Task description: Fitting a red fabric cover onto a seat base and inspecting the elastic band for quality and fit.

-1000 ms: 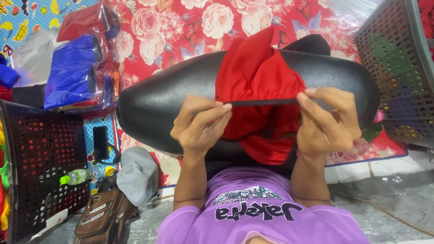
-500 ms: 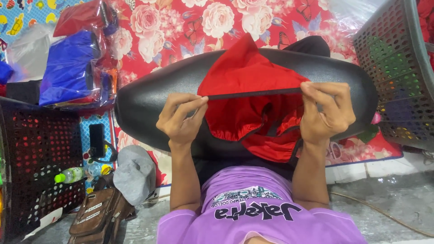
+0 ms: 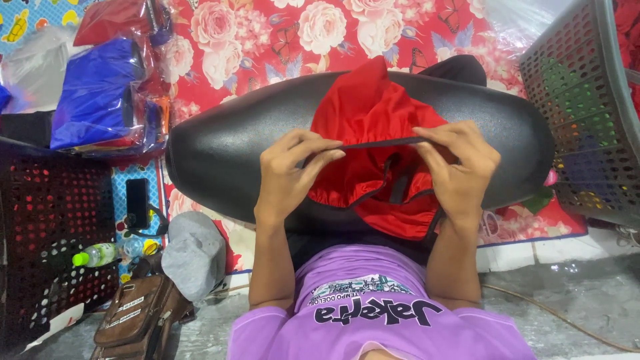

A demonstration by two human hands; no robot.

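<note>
Red garment (image 3: 373, 127) over black seat (image 3: 220, 147)

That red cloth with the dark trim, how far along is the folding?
Early, it seems. Done: the red fabric garment with dark edging lies across the black padded oval board. In hand: the left hand and right hand pinch its dark edge taut. Left: the lower part hangs bunched, no neat fold visible.

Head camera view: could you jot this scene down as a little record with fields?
Left hand: pinching the dark trim of the red garment
Right hand: pinching the same trim, further along
Garment: draped over a black padded board
Backdrop: red floral cloth
Person's left side: bagged blue clothing, dark perforated basket, grey cap, brown bag
Person's right side: grey perforated basket
</note>
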